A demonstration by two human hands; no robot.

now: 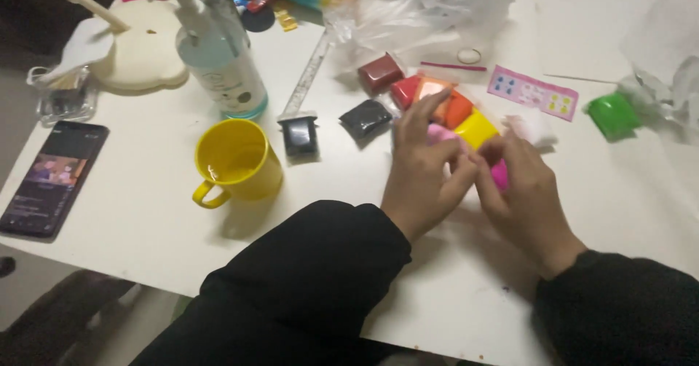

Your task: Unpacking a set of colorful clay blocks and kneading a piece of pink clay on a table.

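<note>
White table [145, 220]; both hands pinch pink clay [439, 134].

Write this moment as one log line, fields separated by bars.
left hand: on pink clay | right hand: on pink clay | beside: yellow mug
</note>
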